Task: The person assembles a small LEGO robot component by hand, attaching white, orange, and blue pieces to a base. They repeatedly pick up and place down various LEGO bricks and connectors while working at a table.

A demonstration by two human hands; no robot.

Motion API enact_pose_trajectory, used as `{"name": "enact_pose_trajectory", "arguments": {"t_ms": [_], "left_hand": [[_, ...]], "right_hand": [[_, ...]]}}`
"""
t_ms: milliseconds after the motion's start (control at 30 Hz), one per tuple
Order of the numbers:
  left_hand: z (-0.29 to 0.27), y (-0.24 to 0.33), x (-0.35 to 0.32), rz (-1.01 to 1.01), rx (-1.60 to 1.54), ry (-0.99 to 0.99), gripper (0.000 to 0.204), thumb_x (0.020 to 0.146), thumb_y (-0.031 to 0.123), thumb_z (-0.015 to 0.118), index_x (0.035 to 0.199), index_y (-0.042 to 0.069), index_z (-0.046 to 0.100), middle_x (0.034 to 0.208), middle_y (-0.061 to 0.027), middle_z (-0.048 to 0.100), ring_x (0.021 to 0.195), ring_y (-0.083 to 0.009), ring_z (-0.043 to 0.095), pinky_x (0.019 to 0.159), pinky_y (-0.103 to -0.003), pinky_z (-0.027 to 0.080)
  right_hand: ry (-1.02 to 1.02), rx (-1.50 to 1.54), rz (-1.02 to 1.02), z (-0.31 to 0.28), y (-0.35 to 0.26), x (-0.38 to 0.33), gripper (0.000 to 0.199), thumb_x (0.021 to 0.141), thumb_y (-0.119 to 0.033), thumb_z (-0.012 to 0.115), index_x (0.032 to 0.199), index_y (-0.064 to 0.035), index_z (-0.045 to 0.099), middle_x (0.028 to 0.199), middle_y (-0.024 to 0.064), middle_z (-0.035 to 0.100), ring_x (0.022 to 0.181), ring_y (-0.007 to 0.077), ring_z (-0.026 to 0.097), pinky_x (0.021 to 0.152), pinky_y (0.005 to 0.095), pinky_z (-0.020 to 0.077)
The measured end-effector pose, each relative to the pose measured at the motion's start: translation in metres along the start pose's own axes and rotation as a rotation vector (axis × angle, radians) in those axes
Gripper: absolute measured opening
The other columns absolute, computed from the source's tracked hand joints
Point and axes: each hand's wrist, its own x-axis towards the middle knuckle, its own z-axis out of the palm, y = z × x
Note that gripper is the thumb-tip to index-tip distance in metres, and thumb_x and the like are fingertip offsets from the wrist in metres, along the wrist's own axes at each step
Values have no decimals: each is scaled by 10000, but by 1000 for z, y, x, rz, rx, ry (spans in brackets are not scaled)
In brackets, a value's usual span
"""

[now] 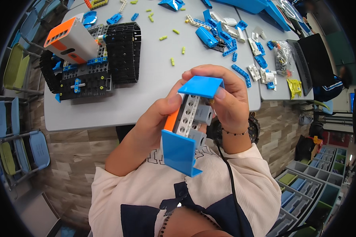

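Both hands hold a building-block assembly point(178, 151) in front of my chest, off the table. It has two blue curved panels, a white beam with holes, grey blocks and an orange strip. My left hand point(159, 112) grips its left side, thumb by the upper blue panel. Wrapped round the upper right is my right hand point(227, 96), its thumb pressed near the edge of that panel. Some of the fingers are hidden behind the assembly. On the table to the left stands a tracked model point(122, 53) with black treads, carrying a white and orange box point(73, 42).
Small yellow-green pins point(183, 50) lie scattered over the grey table point(154, 85). Loose blue and white pieces point(225, 37) are heaped at the right. Further right are a clear bag of parts point(283, 59) and a black laptop point(312, 55). Chairs point(31, 148) stand at the left.
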Motion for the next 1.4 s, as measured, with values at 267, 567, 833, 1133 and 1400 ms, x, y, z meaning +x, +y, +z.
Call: {"name": "enact_pose_trajectory", "arguments": {"t_ms": [267,567,833,1133,1400], "left_hand": [[1,-7,-4,46,-99,-35,594,944,427,442,1318,-34,409,1154,-240,586,892,-261,678,714,-337,587],[9,-9,-7,58,82,185,644,900,457,510,1284,-53,421,1053,-309,533,709,-352,666,529,-404,603],[-4,-14,-11,52,-74,215,639,922,454,471,1305,-52,399,1119,-324,516,809,-425,646,583,-463,599],[-1,6,4,250,204,233,534,1005,348,417,1430,78,240,1262,-137,496,1108,-259,580,897,-421,518],[6,11,13,452,539,622,551,1013,319,396,1465,115,156,1342,-112,397,1215,-227,483,963,-414,459]], "right_hand": [[8,-99,266,15,-13,4,543,795,-386,538,1058,86,584,1040,228,624,1073,317,598,924,397,476],[8,-36,243,18,-7,4,507,787,-423,500,971,40,595,944,180,609,1067,324,577,960,421,429],[50,85,275,20,-4,7,478,804,-399,487,970,35,600,986,184,613,1069,296,576,939,379,440],[128,32,122,4,12,16,601,877,-360,537,1350,0,442,1247,126,547,1199,199,488,1050,329,334],[145,-350,-48,3,21,-7,606,905,-265,590,1388,22,362,1264,142,533,1175,233,522,1026,376,383]]}}
